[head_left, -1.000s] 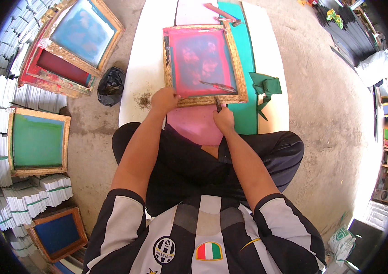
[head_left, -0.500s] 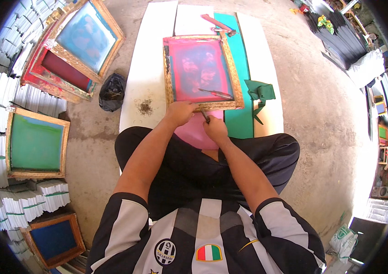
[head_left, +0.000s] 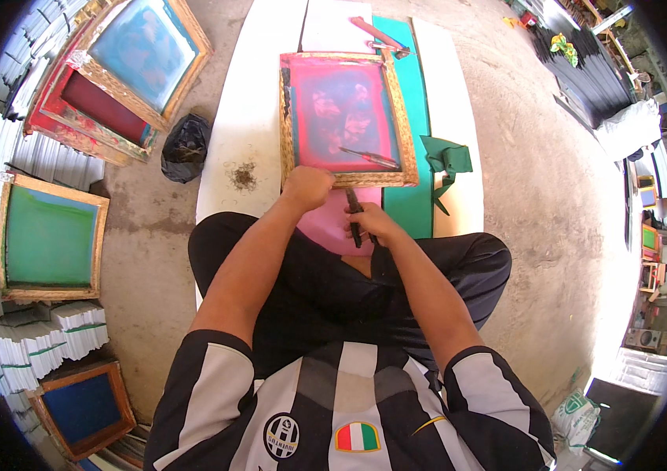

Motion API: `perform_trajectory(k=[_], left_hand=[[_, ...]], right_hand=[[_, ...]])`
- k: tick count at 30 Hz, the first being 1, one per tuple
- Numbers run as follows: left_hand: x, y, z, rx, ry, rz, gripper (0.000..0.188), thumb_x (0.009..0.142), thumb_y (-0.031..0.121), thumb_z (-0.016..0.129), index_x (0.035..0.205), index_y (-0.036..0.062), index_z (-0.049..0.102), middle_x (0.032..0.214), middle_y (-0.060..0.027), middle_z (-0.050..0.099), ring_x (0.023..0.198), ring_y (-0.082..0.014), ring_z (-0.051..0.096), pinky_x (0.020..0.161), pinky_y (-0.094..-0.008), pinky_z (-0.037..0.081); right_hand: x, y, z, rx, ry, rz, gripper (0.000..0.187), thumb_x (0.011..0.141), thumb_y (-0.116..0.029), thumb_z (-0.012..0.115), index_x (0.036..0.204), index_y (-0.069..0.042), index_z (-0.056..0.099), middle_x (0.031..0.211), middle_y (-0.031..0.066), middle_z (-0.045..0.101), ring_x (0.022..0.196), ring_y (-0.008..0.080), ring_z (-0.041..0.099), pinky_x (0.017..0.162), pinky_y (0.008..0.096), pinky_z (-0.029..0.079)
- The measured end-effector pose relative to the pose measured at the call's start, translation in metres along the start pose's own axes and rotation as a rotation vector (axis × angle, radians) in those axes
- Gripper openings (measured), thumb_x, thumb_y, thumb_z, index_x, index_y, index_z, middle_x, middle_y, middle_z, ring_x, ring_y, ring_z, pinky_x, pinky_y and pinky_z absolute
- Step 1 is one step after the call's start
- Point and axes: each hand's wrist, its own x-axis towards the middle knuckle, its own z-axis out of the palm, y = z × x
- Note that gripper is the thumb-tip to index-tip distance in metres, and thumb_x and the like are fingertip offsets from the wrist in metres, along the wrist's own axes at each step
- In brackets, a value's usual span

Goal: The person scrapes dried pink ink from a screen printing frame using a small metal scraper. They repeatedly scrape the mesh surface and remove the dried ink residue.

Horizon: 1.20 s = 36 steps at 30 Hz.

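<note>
head view: a wooden-framed printing screen (head_left: 345,118) with red-stained mesh lies flat on a long white board (head_left: 247,118) on the concrete floor, its near edge toward the person seated there. the left hand (head_left: 307,187) is curled shut over the near left corner of the frame, pressing it down. the right hand (head_left: 371,225) is clamped around a dark, thin tool (head_left: 354,216), held just off the frame's near edge, above a pink sheet (head_left: 325,224) that pokes out from under the screen toward the person's lap. a slim blade-like tool (head_left: 370,158) rests on the mesh by the near right corner. a green strip (head_left: 416,125) runs along the board's right side, with a folded green cloth (head_left: 447,157) on it.

as a judgement, ink is already spread across the mesh, so a print pass looks done; the screen is not yet lifted and the pink sheet not yet freed. more framed screens (head_left: 51,235) and stacked white sheets (head_left: 74,330) line the floor at left.
</note>
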Motion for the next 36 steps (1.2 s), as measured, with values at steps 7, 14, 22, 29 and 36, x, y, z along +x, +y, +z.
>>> perform_trajectory(k=[7,14,22,29,36], left_hand=[[-0.001,-0.014,-0.027,-0.028,-0.206,-0.467,0.018,0.082,0.011,0.063,0.095,0.0082,0.074,0.101,-0.0157,0.073,0.095,-0.0337,0.072,0.076,-0.0463,0.058],[-0.018,-0.075,-0.028,-0.07,-0.283,-0.952,0.025,0.087,0.012,0.062,0.109,0.0123,0.076,0.115,-0.0134,0.073,0.108,-0.0299,0.07,0.084,-0.0429,0.057],[-0.029,-0.101,-0.019,-0.114,-0.328,-1.16,0.03,0.088,0.014,0.063,0.116,0.0131,0.073,0.122,-0.0106,0.071,0.114,-0.0277,0.068,0.088,-0.0394,0.056],[-0.021,-0.097,-0.018,-0.085,-0.334,-1.177,0.029,0.087,0.015,0.066,0.114,0.0178,0.076,0.122,-0.0067,0.072,0.115,-0.0238,0.068,0.084,-0.0344,0.056],[-0.019,-0.096,-0.021,-0.123,-0.314,-1.208,0.03,0.085,0.018,0.066,0.113,0.0139,0.075,0.122,-0.0104,0.071,0.113,-0.0274,0.068,0.086,-0.0376,0.056]], right_hand=[[0.014,-0.001,-0.047,0.043,0.15,0.17,0.025,0.098,-0.017,0.057,0.115,0.001,0.05,0.086,0.018,0.067,0.07,0.0282,0.07,0.054,0.0426,0.055],[0.02,-0.018,-0.046,0.038,0.222,0.239,0.021,0.09,-0.011,0.06,0.101,0.005,0.055,0.073,0.0178,0.064,0.056,0.0299,0.065,0.042,0.045,0.047],[0.025,-0.025,-0.051,-0.049,0.197,0.269,0.027,0.092,-0.014,0.059,0.106,0.008,0.055,0.077,0.0202,0.066,0.057,0.0279,0.066,0.044,0.0445,0.05],[0.045,0.006,-0.047,-0.275,0.372,0.138,0.023,0.085,-0.014,0.057,0.084,0.008,0.059,0.065,0.018,0.065,0.051,0.0272,0.064,0.042,0.0432,0.048],[0.026,-0.012,-0.03,-0.237,0.417,0.115,0.023,0.084,-0.015,0.059,0.087,0.008,0.058,0.063,0.0184,0.063,0.047,0.0272,0.062,0.042,0.0408,0.048]])
